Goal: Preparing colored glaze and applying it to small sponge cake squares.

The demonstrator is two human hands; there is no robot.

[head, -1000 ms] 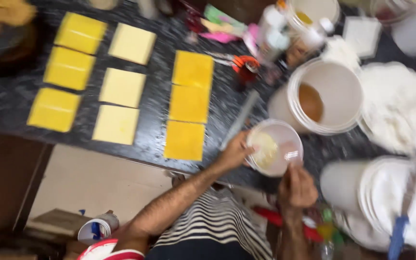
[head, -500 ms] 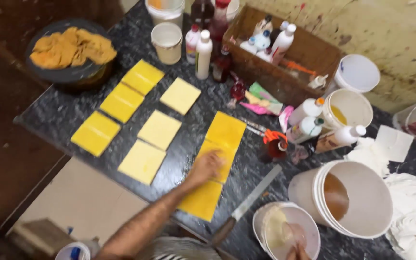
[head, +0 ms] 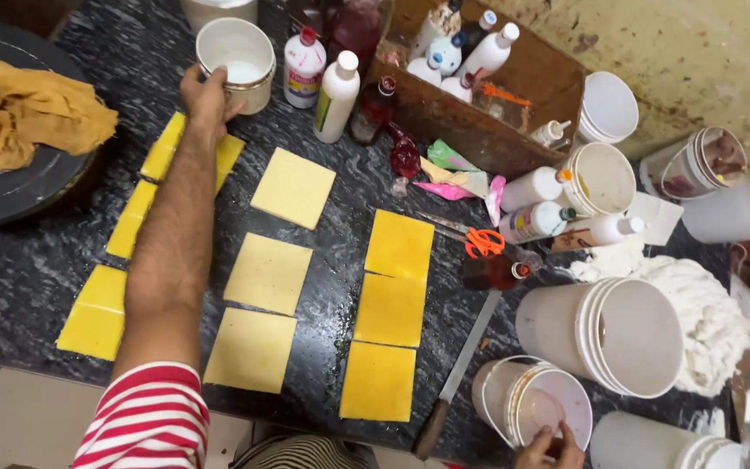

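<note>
- Black speckled stone formed the counter (head: 36, 269), on which yellow square slabs lay flat in three columns.
- The left hand (head: 206, 97) was stretched far across the counter, its arm in a red-and-white striped sleeve (head: 145, 421) passing over the left column of slabs.
- Its fingers were curled round the side of a white cup (head: 236, 52); the cup stood upright at the far edge, just beside a white bottle with a red cap (head: 304, 65) and a taller white squeeze bottle (head: 333, 95).
- The right hand (head: 549, 447) sat at the bottom edge of the view, fingertips touching the rim of a small white tub (head: 536, 404); whether they gripped it could not be told.
- A long knife (head: 462, 373) lay on the counter between the right column of slabs and that tub.
- A large white bucket (head: 609, 334) lay tipped on its side just beyond the tub, beside a heap of white cloth (head: 696, 304).
- Orange-handled scissors (head: 470, 239) lay near the top of the right column.
- A cardboard box (head: 488, 130) of bottles stood at the far side.
- A dark round pan (head: 36, 174) holding an orange cloth (head: 19, 113) sat at the far left.
</note>
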